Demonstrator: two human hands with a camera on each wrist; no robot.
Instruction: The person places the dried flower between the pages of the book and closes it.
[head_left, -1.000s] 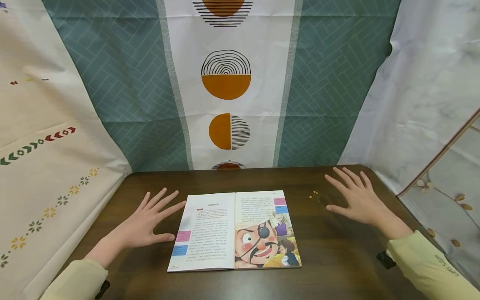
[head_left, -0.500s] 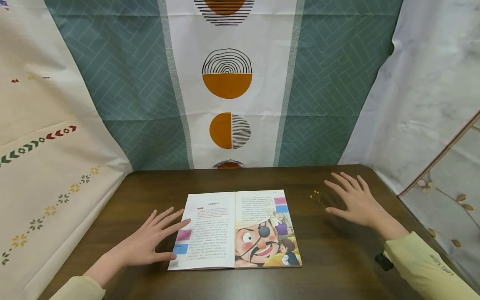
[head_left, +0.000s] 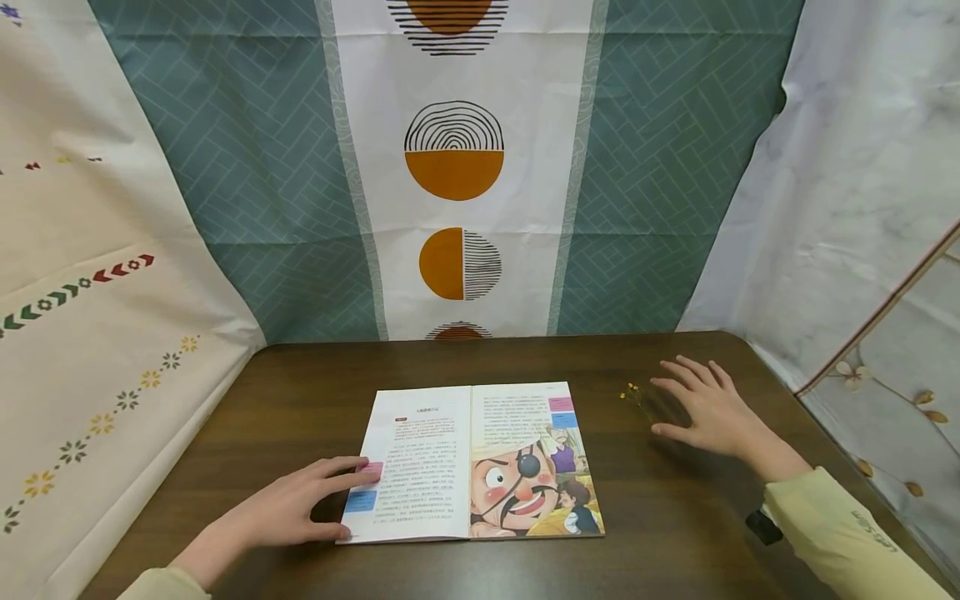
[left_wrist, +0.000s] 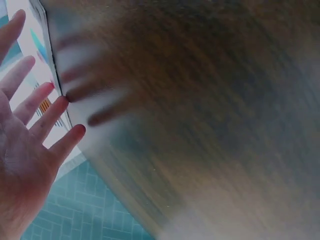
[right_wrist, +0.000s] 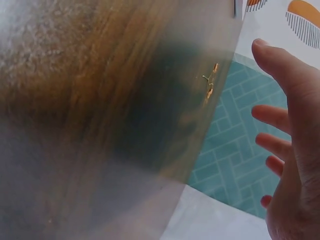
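Note:
An open book (head_left: 423,467) with printed text and a cartoon of an eyepatched face lies on the dark table. My left hand (head_left: 296,504) is at the book's left edge, its fingertips over the margin by the pink and blue tabs; whether they touch the paper I cannot tell. In the left wrist view, the fingers of that hand (left_wrist: 30,130) are spread beside the book's edge. My right hand (head_left: 708,412) hovers at the right with loose fingers, holding nothing. Near its thumb lies a thin sprig with yellow tips (head_left: 633,393), also visible in the right wrist view.
The dark wooden table (head_left: 570,358) meets a teal and white patterned cloth (head_left: 300,167) at its back edge. A cream cloth (head_left: 97,333) hangs along the left, and a pale marbled cloth (head_left: 840,208) along the right.
My left hand has come down and toward me, from beside the book to its lower left edge. The right hand has sunk slightly, its fingers a little more relaxed. The book stays put.

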